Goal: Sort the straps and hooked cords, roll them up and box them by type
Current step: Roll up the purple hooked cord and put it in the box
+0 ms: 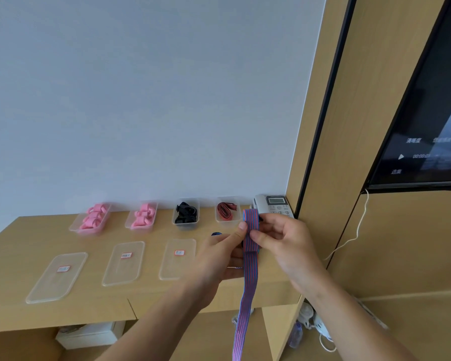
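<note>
A red-and-blue striped strap (250,238) is held up over the right end of the counter (16,256). The left hand (219,254) pinches it from the left, thumb tip pressed on the folded upper part; the right hand (284,241) pinches it from the right, fingers curled onto its edge. The top of the strap is folded over into a first loop; the long tail hangs down past the counter edge, out of view below.

Step judged in hand: start of the roll. For a good roll, the fold should be kept flat and square between the thumbs, edges aligned, and the tail fed up under light tension so the coil does not skew or spring open. The hanging tail is likely to twist; a check before each turn is advised.

Destination judged to be the clear box (228,212) at the back, just beyond the hands, where a similar striped strap (226,210) is already laid. Further left along the wall: a box of black straps (185,213) and two boxes of pink rolls (143,216) (92,219). Three clear lids (177,259) (124,263) (57,276) lie in front, each bearing a small red-bordered label; the writing is too blurred to be read.

A desk telephone (274,205) stands at the corner. On the wall screen (422,113), a play symbol, a time counter and a few Chinese characters are shown, not legible.
</note>
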Motion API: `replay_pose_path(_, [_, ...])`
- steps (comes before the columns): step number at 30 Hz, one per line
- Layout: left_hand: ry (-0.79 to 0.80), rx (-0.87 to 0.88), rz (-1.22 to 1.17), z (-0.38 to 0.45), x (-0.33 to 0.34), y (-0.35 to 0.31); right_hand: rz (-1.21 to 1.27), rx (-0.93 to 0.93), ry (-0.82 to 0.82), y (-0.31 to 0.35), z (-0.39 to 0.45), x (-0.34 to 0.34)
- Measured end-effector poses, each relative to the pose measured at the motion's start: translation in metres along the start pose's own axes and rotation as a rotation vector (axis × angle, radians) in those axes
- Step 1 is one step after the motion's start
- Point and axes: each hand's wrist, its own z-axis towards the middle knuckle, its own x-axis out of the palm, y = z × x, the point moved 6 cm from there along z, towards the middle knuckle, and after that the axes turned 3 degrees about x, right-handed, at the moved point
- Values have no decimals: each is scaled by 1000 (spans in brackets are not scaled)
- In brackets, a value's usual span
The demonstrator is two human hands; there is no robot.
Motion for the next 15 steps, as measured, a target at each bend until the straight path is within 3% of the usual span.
replay_pose_path(15, [-41, -95, 16, -3, -1, 1, -131, -215, -99, 8, -10, -4])
